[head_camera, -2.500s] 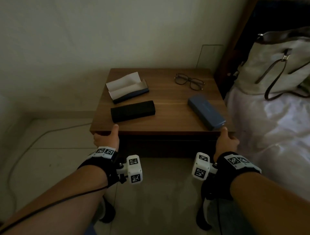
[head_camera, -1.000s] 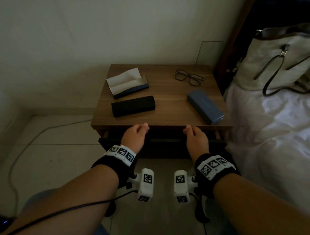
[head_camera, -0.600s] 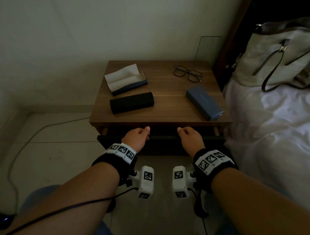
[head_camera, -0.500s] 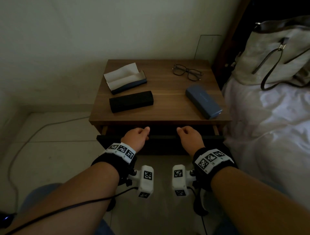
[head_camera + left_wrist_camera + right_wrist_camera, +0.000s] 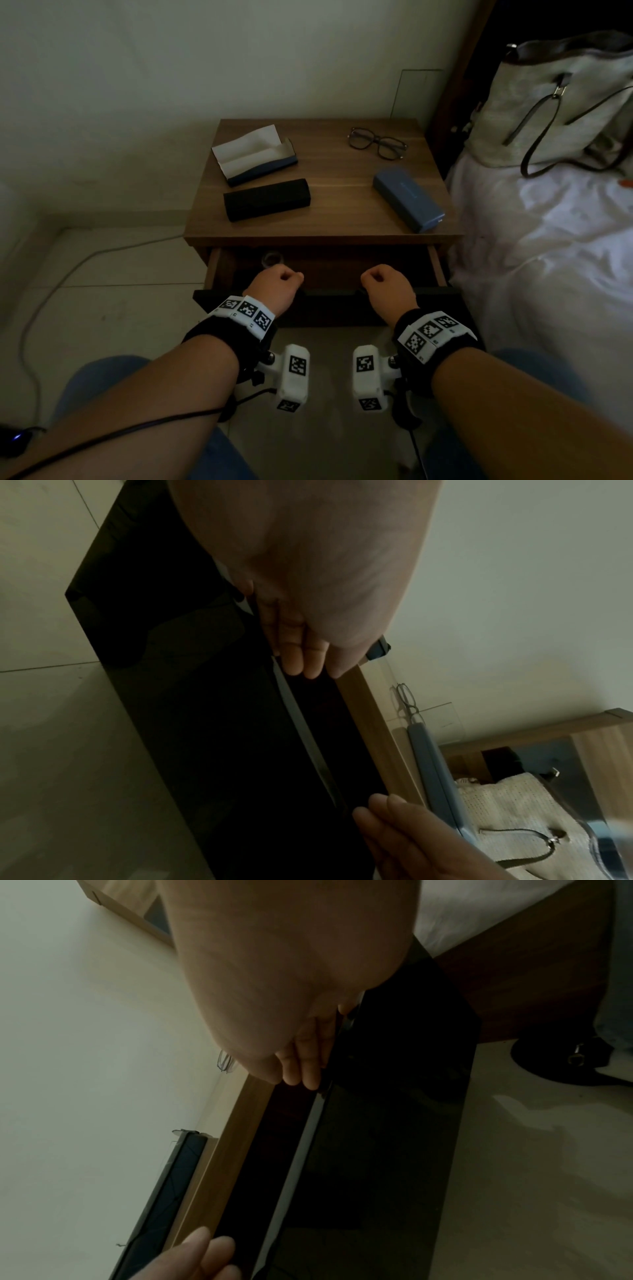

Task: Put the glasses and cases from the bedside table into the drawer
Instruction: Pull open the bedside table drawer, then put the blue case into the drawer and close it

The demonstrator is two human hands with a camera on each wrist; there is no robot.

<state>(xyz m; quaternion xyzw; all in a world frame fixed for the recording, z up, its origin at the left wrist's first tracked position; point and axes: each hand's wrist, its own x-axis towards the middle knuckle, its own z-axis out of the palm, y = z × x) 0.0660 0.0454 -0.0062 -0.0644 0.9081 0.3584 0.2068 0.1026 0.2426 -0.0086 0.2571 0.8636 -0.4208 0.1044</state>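
Note:
On the wooden bedside table (image 5: pixel 342 219) lie dark-framed glasses (image 5: pixel 376 146) at the back right. An open case with a white lining (image 5: pixel 255 156) is at the back left, a black case (image 5: pixel 267 198) lies in front of it, and a blue case (image 5: pixel 407 198) is at the right. Below the top, the drawer (image 5: pixel 329 310) stands partly pulled out. My left hand (image 5: pixel 274 284) and right hand (image 5: pixel 385 286) each grip the top edge of its dark front, fingers (image 5: pixel 301 653) curled over it. The right fingers (image 5: pixel 304 1056) hook the same edge.
A clear round object (image 5: pixel 272 258) lies inside the drawer at the back left. A bed with white sheets (image 5: pixel 548 257) adjoins the table's right side, with a pale handbag (image 5: pixel 555 102) on it. A cable (image 5: pixel 68 270) runs over the floor at left.
Both hands went from the table's front corners to the drawer front and pulled it out towards me; the drawer's inside now shows. Things on the tabletop have not moved.

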